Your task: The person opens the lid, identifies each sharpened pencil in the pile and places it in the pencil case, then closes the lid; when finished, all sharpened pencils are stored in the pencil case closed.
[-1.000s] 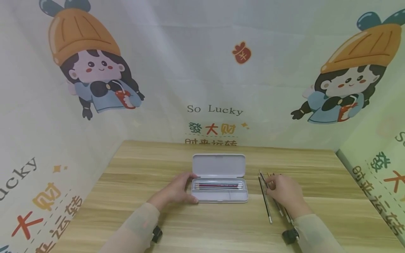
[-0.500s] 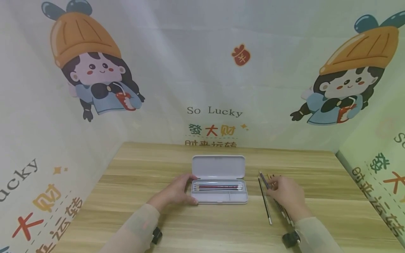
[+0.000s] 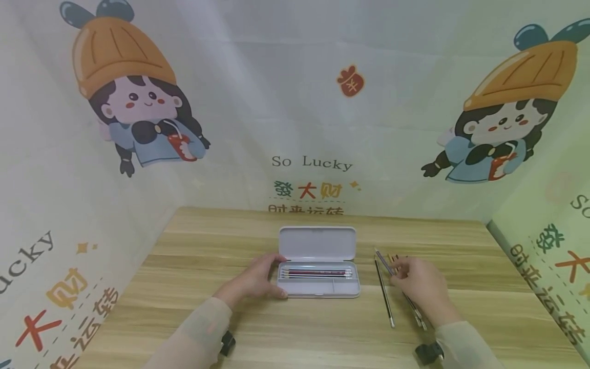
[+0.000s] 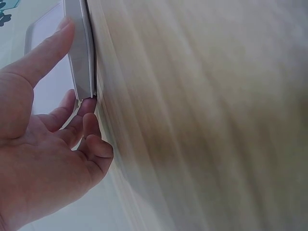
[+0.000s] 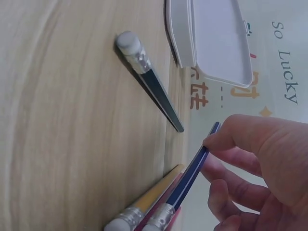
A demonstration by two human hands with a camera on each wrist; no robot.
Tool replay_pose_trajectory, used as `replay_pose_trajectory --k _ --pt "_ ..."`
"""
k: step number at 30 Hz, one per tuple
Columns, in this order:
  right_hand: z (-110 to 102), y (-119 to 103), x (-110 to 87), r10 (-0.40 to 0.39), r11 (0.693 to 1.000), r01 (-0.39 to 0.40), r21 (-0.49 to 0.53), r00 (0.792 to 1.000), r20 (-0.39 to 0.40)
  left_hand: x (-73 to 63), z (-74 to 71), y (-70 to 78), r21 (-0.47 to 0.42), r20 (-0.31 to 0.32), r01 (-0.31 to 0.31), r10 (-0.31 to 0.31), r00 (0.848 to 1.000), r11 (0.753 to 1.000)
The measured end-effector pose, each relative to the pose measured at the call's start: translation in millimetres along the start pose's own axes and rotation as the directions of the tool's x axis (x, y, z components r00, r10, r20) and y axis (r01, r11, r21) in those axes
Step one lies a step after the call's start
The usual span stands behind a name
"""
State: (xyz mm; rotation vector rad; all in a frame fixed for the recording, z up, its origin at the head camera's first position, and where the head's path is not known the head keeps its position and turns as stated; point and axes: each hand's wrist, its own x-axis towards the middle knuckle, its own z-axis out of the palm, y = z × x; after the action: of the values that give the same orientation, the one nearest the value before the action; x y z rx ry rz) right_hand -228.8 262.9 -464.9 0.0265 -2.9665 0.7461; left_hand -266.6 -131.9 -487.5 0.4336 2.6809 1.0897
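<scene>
A white pencil case (image 3: 304, 288) lies with its lid (image 3: 318, 244) raised, and several pencils (image 3: 315, 273) fill its back compartment. My left hand (image 3: 259, 277) holds the case's left end, thumb at the front corner and fingers at the back corner. To the right of the case, my right hand (image 3: 419, 282) pinches a dark blue pencil (image 5: 191, 174) between thumb and fingers. Its eraser end is low beside a yellow pencil (image 5: 155, 193) and a reddish one in the right wrist view. A dark pencil (image 3: 384, 293) with a white eraser lies between that hand and the case.
The wooden table (image 3: 193, 236) ends at a printed cloth backdrop (image 3: 313, 123) behind and along the sides. A black wrist camera (image 3: 428, 353) sits under the right wrist, close over the table.
The blue pencil in my right hand has tilted and shifted slightly away from the other loose pencils. My right hand has moved a little to the right; my left hand stays on the case.
</scene>
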Motion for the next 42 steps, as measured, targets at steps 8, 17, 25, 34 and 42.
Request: replay_pose_trajectory --k 8,17,25,34,42 --pt "1.1 -2.7 -3.1 -0.063 0.997 0.062 -0.041 0.998 -0.023 0.8 1.9 -1.2 -0.004 -0.004 0.005 -0.005 1.000 1.000" --pt "6.6 -6.7 -3.5 -0.151 0.987 0.149 -0.062 0.988 -0.033 0.0 1.1 -3.1 0.001 -0.003 0.003 -0.003 1.000 1.000" --pt "12.2 -11.8 -3.8 -0.244 0.969 0.241 -0.061 0.969 -0.043 -3.4 -0.7 1.1 -0.008 0.004 -0.001 0.001 1.000 1.000" --pt "15.0 -23.5 -1.2 -0.276 0.960 0.274 -0.055 0.961 -0.017 -0.6 -1.5 2.1 0.005 -0.005 -0.028 0.028 1.000 1.000" --pt "25.9 -36.1 5.4 -0.378 0.925 0.375 -0.070 0.925 -0.038 -2.7 -1.2 1.8 0.001 -0.006 -0.022 0.022 1.000 1.000"
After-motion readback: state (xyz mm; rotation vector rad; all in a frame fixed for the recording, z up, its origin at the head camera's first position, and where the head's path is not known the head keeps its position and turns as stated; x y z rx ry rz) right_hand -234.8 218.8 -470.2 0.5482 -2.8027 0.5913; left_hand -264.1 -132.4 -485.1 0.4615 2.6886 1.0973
